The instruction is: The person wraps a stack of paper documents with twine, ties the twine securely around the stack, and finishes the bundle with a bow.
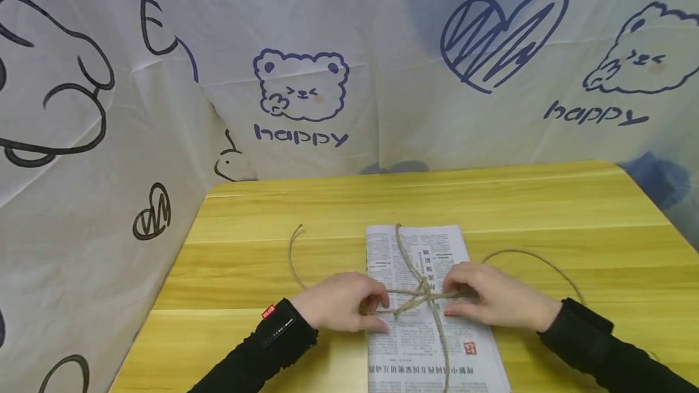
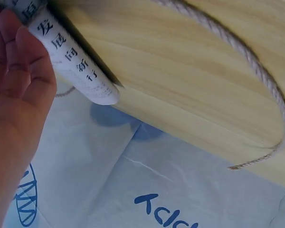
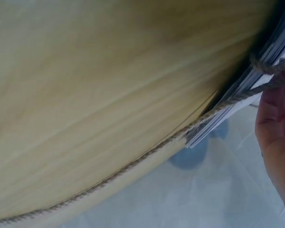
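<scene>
A folded stack of newspapers (image 1: 415, 344) lies on the table, with a twine (image 1: 404, 253) crossed over it lengthwise and crosswise. The twine meets in a knot (image 1: 423, 290) near the middle of the top sheet. My left hand (image 1: 341, 302) is at the stack's left edge, fingers curled, and holds one strand left of the knot. From the other side, my right hand (image 1: 497, 296) pinches a strand just right of the knot. In the left wrist view the folded newspaper edge (image 2: 71, 57) shows beside the fingers. The right wrist view shows the layered page edges (image 3: 213, 118).
The wooden table (image 1: 262, 211) has a pale cloth (image 1: 306, 17) with drawn bears and hearts behind it and along its left side. One loose twine end (image 1: 293, 253) curves out left of the stack. Another loose length (image 1: 537, 255) arcs to the right.
</scene>
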A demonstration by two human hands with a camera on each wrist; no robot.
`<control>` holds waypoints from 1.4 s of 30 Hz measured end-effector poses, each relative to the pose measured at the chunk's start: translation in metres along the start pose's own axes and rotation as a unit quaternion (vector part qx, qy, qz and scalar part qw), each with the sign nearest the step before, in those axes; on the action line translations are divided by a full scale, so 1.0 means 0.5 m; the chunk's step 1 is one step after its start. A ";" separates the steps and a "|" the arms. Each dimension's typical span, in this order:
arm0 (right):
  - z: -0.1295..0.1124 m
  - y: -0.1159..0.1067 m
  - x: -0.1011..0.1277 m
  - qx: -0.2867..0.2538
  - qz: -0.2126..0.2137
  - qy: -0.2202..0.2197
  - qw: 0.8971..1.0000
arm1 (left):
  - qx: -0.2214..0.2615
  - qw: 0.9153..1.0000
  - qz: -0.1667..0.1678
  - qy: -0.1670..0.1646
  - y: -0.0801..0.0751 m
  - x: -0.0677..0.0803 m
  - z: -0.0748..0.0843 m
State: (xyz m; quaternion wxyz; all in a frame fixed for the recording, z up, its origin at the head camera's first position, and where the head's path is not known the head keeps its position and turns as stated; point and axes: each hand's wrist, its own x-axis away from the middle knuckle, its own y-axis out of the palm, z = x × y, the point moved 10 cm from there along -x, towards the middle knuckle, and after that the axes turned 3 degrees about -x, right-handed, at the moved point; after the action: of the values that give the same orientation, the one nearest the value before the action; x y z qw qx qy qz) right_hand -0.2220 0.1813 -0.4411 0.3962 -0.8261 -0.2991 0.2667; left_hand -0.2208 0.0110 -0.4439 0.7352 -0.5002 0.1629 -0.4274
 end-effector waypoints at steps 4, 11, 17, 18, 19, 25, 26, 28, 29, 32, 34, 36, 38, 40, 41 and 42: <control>-0.004 0.008 -0.004 -0.010 -0.004 -0.016 1.000 | -0.008 1.000 0.015 0.006 0.002 -0.004 0.005; 0.010 0.008 -0.010 -0.049 -0.002 0.015 0.999 | 0.000 0.999 0.050 -0.003 -0.003 -0.020 -0.006; 0.020 -0.004 -0.014 -0.144 0.025 0.019 0.989 | 0.045 0.996 0.065 -0.036 -0.011 -0.019 -0.039; 0.023 -0.004 -0.013 -0.161 0.025 0.026 0.986 | 0.055 0.995 0.068 -0.042 -0.012 -0.018 -0.044; 0.026 -0.006 -0.012 -0.177 0.026 0.034 0.983 | 0.064 0.994 0.072 -0.048 -0.013 -0.015 -0.049; 0.039 -0.016 -0.001 -0.267 0.030 0.063 0.961 | 0.085 0.989 0.107 -0.059 -0.028 -0.004 -0.065; 0.041 -0.018 0.001 -0.277 0.031 0.064 0.958 | 0.088 0.988 0.111 -0.060 -0.030 -0.002 -0.068; 0.044 -0.023 0.006 -0.284 0.034 0.066 0.956 | 0.091 0.987 0.118 -0.066 -0.033 0.003 -0.073; 0.046 -0.025 0.009 -0.285 0.035 0.067 0.956 | 0.091 0.986 0.120 -0.069 -0.035 0.006 -0.075; 0.050 -0.035 0.019 -0.277 0.040 0.063 0.958 | 0.085 0.986 0.124 -0.073 -0.040 0.015 -0.080; 0.054 -0.042 0.028 -0.268 0.043 0.061 0.960 | 0.077 0.986 0.125 -0.077 -0.044 0.021 -0.084; 0.058 -0.049 0.036 -0.260 0.044 0.058 0.963 | 0.071 0.986 0.128 -0.079 -0.048 0.028 -0.087; 0.064 -0.056 0.045 -0.251 0.043 0.062 0.965 | 0.069 0.986 0.129 -0.083 -0.050 0.035 -0.092; 0.070 -0.062 0.053 -0.237 0.042 0.068 0.968 | 0.069 0.986 0.126 -0.087 -0.050 0.042 -0.098; 0.075 -0.064 0.057 -0.229 0.041 0.075 0.970 | 0.071 0.986 0.125 -0.089 -0.050 0.045 -0.101; 0.079 -0.066 0.061 -0.223 0.039 0.080 0.971 | 0.070 0.986 0.125 -0.091 -0.051 0.049 -0.105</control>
State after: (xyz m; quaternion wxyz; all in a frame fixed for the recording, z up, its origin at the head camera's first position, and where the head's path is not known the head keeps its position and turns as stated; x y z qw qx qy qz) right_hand -0.2374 0.2392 -0.4418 0.2137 -0.9234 -0.2858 0.1418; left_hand -0.2533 -0.0433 -0.4404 0.8277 -0.4603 0.1260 -0.2954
